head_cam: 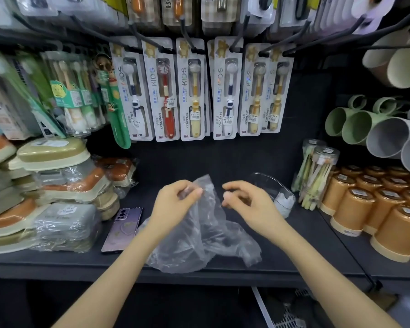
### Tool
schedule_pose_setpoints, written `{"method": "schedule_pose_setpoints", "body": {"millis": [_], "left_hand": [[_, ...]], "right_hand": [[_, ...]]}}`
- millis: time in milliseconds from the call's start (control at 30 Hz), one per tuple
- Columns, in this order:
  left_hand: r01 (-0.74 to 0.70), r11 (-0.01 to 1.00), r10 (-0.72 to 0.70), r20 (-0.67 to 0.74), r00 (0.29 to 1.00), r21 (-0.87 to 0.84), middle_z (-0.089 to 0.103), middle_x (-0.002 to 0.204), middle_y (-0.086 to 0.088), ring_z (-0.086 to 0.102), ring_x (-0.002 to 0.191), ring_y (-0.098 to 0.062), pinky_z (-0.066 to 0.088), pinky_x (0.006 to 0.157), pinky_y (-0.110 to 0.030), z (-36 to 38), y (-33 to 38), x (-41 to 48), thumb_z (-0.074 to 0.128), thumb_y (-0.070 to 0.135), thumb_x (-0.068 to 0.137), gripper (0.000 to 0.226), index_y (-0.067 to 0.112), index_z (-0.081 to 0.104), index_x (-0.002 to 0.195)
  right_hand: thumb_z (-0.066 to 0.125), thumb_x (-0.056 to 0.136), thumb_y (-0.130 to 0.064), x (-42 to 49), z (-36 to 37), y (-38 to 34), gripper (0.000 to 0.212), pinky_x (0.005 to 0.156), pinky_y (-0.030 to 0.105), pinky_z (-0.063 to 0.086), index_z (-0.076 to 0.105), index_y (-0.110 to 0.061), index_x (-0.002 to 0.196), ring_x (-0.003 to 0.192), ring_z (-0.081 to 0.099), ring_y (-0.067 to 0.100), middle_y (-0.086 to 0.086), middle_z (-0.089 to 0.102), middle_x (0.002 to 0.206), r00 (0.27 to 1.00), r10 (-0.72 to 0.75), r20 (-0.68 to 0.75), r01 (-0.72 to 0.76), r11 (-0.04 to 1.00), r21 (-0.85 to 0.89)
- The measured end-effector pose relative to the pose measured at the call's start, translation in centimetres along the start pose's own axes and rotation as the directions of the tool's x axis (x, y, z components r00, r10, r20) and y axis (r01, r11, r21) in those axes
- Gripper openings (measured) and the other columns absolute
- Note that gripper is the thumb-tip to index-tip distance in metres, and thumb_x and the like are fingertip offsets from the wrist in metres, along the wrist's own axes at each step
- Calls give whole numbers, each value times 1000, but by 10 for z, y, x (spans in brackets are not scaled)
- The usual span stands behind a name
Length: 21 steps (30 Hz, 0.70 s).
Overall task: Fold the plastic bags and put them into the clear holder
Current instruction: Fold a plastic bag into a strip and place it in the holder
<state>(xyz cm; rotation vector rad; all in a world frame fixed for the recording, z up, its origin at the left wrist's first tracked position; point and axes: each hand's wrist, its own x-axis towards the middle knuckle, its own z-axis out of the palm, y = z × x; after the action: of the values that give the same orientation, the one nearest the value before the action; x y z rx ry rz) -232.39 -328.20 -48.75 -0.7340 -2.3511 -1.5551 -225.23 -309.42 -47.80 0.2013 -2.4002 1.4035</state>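
**Two bare hands and a crumpled bag over a dark shelf**

Closest to me are the person's two bare forearms, reaching in from below. The left hand (178, 197) is raised above the shelf (305, 252), its thumb and fingers (194, 191) pinching the top edge of a plastic bag (199, 237). The bag is thin, see-through and wrinkled. It hangs from that pinch and its lower part spreads in soft folds on the matte black shelf, close to the front edge.

The right hand (249, 202) is level with the left, just beside the bag's right edge. Its fingers are curled inward toward the thumb, but the film is so clear that I cannot tell whether they grasp it.

Just behind the right hand stands the clear holder (266, 183), a glossy tub with rounded corners, tipped toward the hands. A small heap of white folded bags (285, 200) lies in its bottom.

A purple phone (123, 229) lies face down on the shelf to the left of the bag. Beyond it are stacks of rounded soap boxes (57, 157) in cream, olive, grey and orange, some shrink-wrapped. Carded children's toothbrushes (192, 91) hang on hooks along the back. On the right, a clear tube (317, 176) holds pale toothbrushes, next to rows of upturned orange cups (355, 209) with cream rims. Green and grey mugs (386, 136) lie on their sides above them.
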Motion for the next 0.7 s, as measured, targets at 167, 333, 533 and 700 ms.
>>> {"method": "schedule_pose_setpoints", "body": {"millis": [167,333,533,700], "left_hand": [[100,927,-139,-86,987,-361,44,59,7,39,59,-6,33,56,-17,-7,2,-2,67,18,88,22,3,61,73],[148,842,-243,-121,963,-518,56,67,3,51,69,-12,42,69,-25,-25,-6,0,70,20,81,13,19,70,69],[205,739,-427,-210,879,-642,67,66,9,60,66,-6,48,69,-22,-46,-32,6,66,17,88,21,21,71,69],[287,820,-447,-241,861,-496,71,74,5,63,75,-13,52,75,-32,-43,-65,10,65,28,91,20,22,74,74]], "right_hand": [[73,73,-54,-32,-1,34,37,83,10,39,54,-46,104,101,51,-14,-25,62,97,968,169,185,-128,969,-213],[75,78,-38,-34,3,54,10,72,21,41,65,-35,79,82,56,3,-11,67,77,967,199,159,-158,958,-238],[74,81,-18,-38,-15,60,13,61,19,46,71,-6,79,50,54,8,1,61,54,926,293,239,-336,928,162],[66,87,-31,-31,-28,65,26,57,17,45,69,-7,78,48,47,7,0,52,53,911,366,192,-391,914,109]]}}
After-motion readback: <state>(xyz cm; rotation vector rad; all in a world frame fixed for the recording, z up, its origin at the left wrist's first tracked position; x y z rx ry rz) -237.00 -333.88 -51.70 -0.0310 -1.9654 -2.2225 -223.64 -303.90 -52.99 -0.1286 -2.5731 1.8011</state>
